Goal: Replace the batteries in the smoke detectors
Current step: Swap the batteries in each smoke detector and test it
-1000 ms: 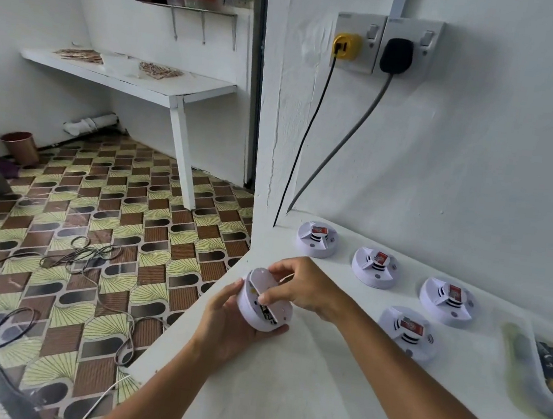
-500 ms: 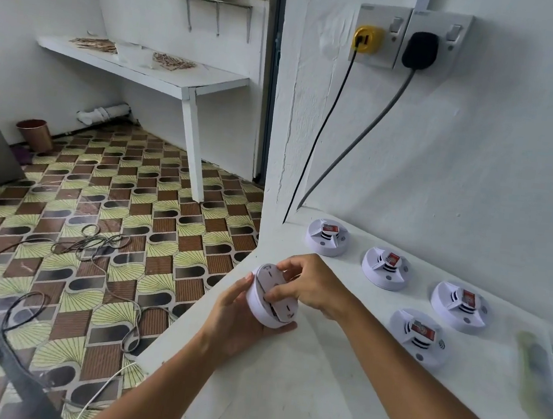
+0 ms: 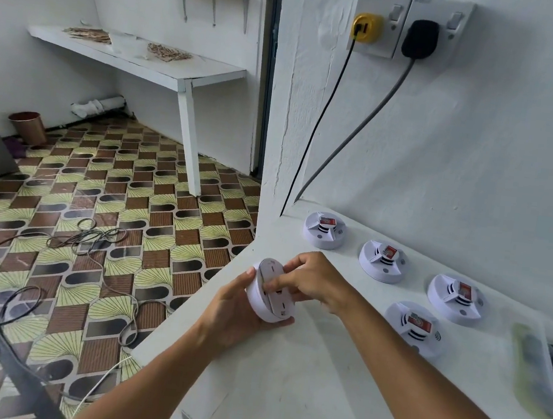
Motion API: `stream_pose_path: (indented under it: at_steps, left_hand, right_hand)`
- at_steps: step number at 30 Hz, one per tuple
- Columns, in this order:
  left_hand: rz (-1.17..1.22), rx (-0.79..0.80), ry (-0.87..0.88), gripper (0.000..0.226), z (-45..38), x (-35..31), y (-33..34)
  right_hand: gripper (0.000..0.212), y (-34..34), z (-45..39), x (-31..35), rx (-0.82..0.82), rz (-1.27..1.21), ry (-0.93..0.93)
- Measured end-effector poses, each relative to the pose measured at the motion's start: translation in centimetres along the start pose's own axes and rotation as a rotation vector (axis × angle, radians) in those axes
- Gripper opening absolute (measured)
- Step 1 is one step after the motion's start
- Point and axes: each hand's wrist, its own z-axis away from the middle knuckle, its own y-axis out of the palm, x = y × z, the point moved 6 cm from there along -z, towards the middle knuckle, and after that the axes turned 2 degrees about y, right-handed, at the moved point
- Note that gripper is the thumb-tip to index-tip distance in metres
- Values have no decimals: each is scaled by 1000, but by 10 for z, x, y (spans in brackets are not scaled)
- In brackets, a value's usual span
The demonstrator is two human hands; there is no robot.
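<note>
- Left hand point(image 3: 236, 308) cups a smoke detector point(image 3: 270, 293) above the white counter's point(image 3: 281, 399) left edge.
- Right hand point(image 3: 311, 280) fingers press its back, apparently pinching.
- Four detectors point(image 3: 381, 261) sit near the wall.

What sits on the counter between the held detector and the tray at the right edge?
In the head view, one detector lies between the held detector and the tray; three more sit farther back.

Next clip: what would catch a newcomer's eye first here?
Both hands, left hand and right hand, grip a round white smoke detector at the white counter's edge. Four more white detectors sit along the wall, under a yellow plug.
</note>
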Motion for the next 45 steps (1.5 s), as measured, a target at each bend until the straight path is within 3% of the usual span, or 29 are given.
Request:
stream_pose_path:
  at_steps: [3, 6, 8, 11, 13, 15, 18, 22, 26, 35, 41, 45]
  left_hand:
    - [-14, 6, -14, 67, 0, 0, 2]
    - [-178, 4, -63, 70, -4, -4, 7]
    - [-427, -83, -71, 70, -8, -11, 10]
    - [-890, -142, 36, 71, -15, -25, 35]
    - [-1256, -143, 139, 71, -20, -28, 52]
    - [-1383, -145, 231, 64, -25, -27, 63]
    - [-1177, -222, 281, 49, -26, -33, 56]
    - [-937, -278, 270, 36, -21, -24, 42]
    - [-813, -226, 100, 36, -16, 2, 26]
    - [-881, -249, 321, 28, -1, 14, 15]
    - [-902, -266, 354, 35, 1, 15, 15]
    - [-913, -278, 352, 25, 1, 16, 14]
  right_hand:
    - [52, 0, 8, -7, -14, -59, -20]
    - [37, -3, 20, -18, -5, -183, -37]
    - [30, -7, 29, -31, 48, -399, 11]
    - [44, -10, 41, -51, 193, -790, 131]
    - [47, -14, 47, -57, 267, -903, 134]
    - [47, -18, 52, -64, 284, -939, 101]
    - [38, -18, 54, -70, 282, -987, 28]
    - [53, -24, 51, -87, 208, -982, -44]
    - [73, -25, 42, -100, 78, -901, -83]
    - [85, -17, 46, -112, -66, -681, -234]
    - [87, -13, 44, -115, -104, -687, -267]
    - [87, -14, 44, -116, -105, -701, -269]
